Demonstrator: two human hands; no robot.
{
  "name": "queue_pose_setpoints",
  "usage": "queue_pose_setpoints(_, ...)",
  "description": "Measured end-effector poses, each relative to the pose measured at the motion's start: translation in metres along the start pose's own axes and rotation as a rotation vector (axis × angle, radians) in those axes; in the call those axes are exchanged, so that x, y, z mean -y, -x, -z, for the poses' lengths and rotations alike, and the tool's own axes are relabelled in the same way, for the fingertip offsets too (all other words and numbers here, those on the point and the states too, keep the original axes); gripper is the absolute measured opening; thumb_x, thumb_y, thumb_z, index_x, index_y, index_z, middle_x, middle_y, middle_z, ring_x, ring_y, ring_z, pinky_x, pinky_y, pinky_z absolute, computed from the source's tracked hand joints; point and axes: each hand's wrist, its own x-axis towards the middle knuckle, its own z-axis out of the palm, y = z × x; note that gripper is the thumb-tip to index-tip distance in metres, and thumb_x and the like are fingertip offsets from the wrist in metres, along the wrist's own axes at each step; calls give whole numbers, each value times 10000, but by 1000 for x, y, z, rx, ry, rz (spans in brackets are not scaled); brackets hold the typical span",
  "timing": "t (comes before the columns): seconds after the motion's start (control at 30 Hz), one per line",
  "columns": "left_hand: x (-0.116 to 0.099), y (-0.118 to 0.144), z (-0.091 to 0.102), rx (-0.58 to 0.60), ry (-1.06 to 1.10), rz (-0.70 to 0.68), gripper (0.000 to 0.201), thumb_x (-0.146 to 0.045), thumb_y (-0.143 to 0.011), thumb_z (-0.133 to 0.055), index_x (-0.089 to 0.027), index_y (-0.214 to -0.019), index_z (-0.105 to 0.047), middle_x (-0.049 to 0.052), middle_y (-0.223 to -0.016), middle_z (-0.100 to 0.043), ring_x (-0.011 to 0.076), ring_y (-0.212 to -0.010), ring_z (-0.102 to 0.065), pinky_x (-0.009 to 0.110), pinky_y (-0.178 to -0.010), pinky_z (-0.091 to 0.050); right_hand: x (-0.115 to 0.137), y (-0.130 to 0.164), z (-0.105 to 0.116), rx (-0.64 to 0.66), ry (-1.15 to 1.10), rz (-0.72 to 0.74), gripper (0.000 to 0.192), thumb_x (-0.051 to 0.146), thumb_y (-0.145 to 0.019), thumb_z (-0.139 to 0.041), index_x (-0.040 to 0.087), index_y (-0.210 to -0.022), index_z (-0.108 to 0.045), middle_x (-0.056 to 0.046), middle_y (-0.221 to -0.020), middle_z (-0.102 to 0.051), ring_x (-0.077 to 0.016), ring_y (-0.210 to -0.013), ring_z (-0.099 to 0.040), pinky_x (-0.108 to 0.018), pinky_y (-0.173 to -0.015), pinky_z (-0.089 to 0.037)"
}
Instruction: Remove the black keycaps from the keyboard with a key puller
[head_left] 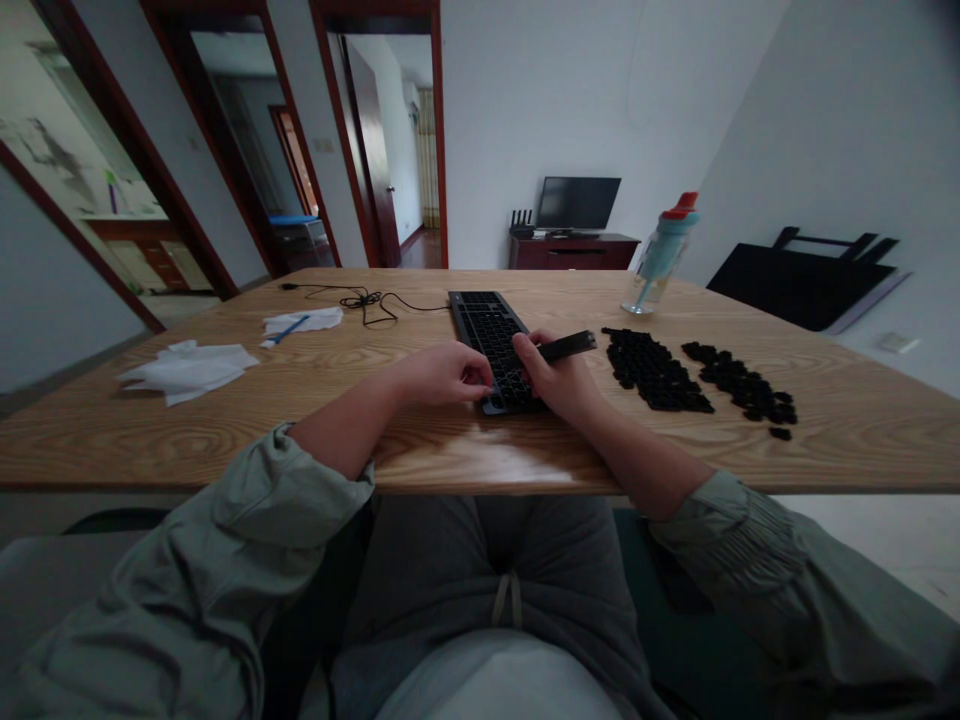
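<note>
left hand [450, 373]: curled, fingertips on the keyboard's near left corner, grip holding nothing I can make out.
right hand [551, 375]: clenched on a long black tool [568, 346], pointing right.
keyboard [491, 340]: long axis running from tabletop [225, 420] near edge toward the far edge.
keycaps [656, 372]: loose, right of the keyboard.

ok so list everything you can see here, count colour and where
long wooden table: one, light brown, across the view
flat black keyboard: one, table middle, black cable running left
loose black keycaps: two heaps, right of keyboard
clear plastic bottle with red cap: one, far right of table
crumpled white tissues: two patches, table left
black monitor: one, on dark cabinet by far wall
left hand: on keyboard's near end
right hand: holding slim black tool
</note>
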Motion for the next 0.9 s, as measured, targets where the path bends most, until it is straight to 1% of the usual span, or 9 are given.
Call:
queue_pose_setpoints(0.1,-1,0,1,2,-6,0,199,-303,-800,-585,-143,-859,-688,17,-712,-641,103,-601,-519,226,-557,-336,-1,-1,-2,-11,6,2,463,671,-868,-445,222,-801,-530,13,-604,-513,-139,-538,-486,-256,-493,-358)
queue_pose_setpoints(0.23,-5,2,2,4,-25,8,180,-298,-792,-583,-145,-831,-671,14,-714,-641,102,-605,-511,226,-560,-330,3,3,0,-2,28,26,463,663,-880,-429,221,-777,-523,1,-628,-529,-147,-575,-502,-262,-512,-364)
queue_pose_setpoints(0.37,-8,3,3,-4,-18,0,195,-315,-800,-575,-144,-831,-663,10,-701,-626,98,-593,-500,225,-551,-325,7,8,3,-39,59,54,450,647,-884,-438,219,-786,-541,-20,-674,-566,-165,-641,-527,-276,-556,-379)
queue_pose_setpoints(0.6,-7,3,3,30,-20,0,207,-323,-812,-560,-148,-837,-666,14,-721,-638,108,-610,-519,231,-559,-337,4,5,2,-35,66,93,440,620,-897,-442,211,-769,-542,-19,-691,-566,-159,-646,-514,-283,-583,-373)
queue_pose_setpoints(0.9,-10,4,5,32,-63,0,206,-307,-829,-555,-144,-855,-678,22,-723,-647,105,-596,-511,229,-553,-328,0,1,0,-33,78,53,455,633,-897,-431,208,-786,-548,-20,-691,-578,-164,-665,-530,-281,-589,-368)
